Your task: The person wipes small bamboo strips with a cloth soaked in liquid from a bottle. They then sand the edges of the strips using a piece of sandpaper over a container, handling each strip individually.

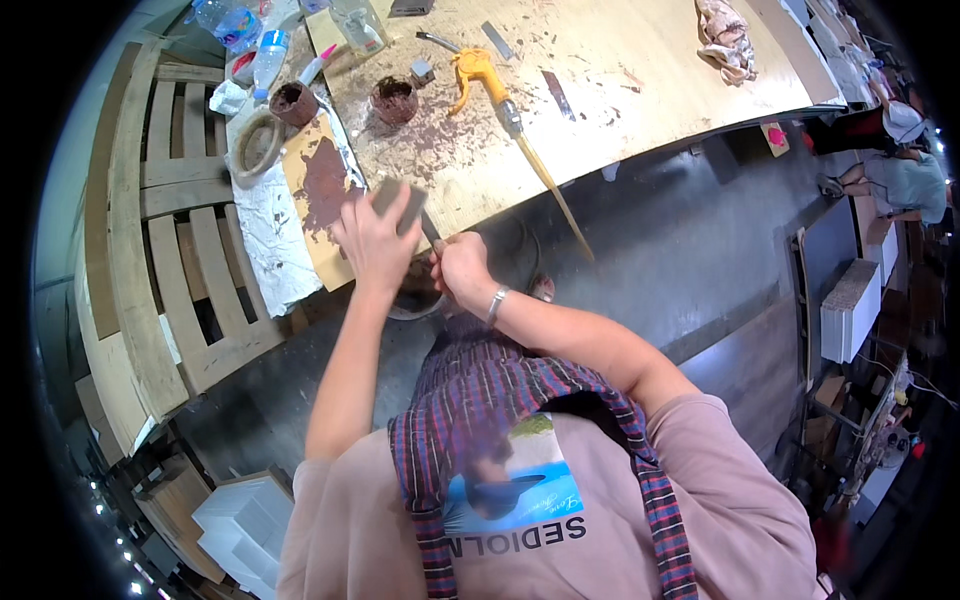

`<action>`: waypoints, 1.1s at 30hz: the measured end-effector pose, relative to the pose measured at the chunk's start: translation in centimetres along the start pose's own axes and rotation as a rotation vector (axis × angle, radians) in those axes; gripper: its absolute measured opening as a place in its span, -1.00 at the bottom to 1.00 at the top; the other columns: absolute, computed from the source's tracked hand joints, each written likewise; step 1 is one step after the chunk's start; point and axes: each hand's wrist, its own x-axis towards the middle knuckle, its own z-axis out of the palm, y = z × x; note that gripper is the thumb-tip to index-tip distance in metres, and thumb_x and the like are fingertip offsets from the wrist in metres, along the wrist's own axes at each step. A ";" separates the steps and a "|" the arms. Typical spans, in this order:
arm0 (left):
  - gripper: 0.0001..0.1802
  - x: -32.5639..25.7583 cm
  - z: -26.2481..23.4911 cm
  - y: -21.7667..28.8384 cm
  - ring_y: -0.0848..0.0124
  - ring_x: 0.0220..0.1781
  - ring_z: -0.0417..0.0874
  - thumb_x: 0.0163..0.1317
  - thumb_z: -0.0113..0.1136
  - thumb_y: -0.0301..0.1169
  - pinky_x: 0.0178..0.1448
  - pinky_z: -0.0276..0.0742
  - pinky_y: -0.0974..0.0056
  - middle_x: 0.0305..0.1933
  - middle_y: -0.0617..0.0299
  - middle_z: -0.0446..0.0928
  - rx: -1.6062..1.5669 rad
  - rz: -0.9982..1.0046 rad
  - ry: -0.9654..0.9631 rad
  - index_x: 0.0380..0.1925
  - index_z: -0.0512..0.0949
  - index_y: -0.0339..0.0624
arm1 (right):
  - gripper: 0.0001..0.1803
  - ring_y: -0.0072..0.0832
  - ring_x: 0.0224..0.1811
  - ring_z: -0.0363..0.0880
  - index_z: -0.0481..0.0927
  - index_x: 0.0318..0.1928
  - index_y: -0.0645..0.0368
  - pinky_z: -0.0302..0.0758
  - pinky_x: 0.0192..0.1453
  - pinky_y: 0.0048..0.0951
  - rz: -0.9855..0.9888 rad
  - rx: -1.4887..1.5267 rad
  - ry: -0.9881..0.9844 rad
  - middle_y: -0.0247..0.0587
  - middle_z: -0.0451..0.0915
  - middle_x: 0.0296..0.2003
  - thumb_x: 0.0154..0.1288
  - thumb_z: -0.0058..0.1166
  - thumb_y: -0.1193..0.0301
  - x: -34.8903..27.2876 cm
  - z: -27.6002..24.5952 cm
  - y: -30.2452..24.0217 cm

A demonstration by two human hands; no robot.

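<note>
Slatted wooden pallet [185, 195] at left; crumpled pinkish cloth [728, 45] upper right.

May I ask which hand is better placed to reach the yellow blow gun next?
Probably the right hand: the yellow blow gun and its hose lie toward its side. The left hand is farther left, though both are occupied.

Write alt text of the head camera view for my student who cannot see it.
A person's left hand holds a brownish block while their right hand grips a thin dark strip, at the edge of a light worktable. Beyond them, a yellow air gun with an amber hose lies beside a brown-stained cup.
</note>
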 end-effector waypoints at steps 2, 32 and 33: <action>-0.49 -3.5 -1.4 0.7 0.18 0.03 0.43 -0.08 0.39 -0.19 0.05 0.23 0.06 -0.03 0.10 0.51 -0.062 -0.008 -0.064 0.00 0.66 0.26 | -0.64 -0.50 -0.84 0.35 0.49 -0.57 0.23 0.23 -0.79 -0.45 -0.017 0.012 -0.006 -0.29 0.44 -0.76 0.43 -0.08 0.42 0.4 0.0 -0.4; -0.41 -4.2 -1.9 1.1 0.18 0.07 0.41 -0.11 0.42 -0.14 0.09 0.19 0.00 -0.02 0.14 0.50 -0.031 0.015 -0.104 0.06 0.63 0.28 | -0.62 -0.48 -0.84 0.38 0.49 -0.60 0.25 0.28 -0.78 -0.42 -0.045 -0.034 -0.002 -0.26 0.45 -0.76 0.42 -0.05 0.42 0.4 -0.2 -0.3; -0.42 -4.4 -2.0 1.5 0.18 0.06 0.41 -0.10 0.41 -0.15 0.08 0.20 0.00 -0.02 0.13 0.50 -0.023 0.002 -0.094 0.05 0.64 0.28 | -0.62 -0.49 -0.84 0.36 0.49 -0.60 0.25 0.26 -0.78 -0.43 -0.046 -0.066 -0.005 -0.27 0.45 -0.76 0.43 -0.06 0.43 -0.1 -0.4 -0.2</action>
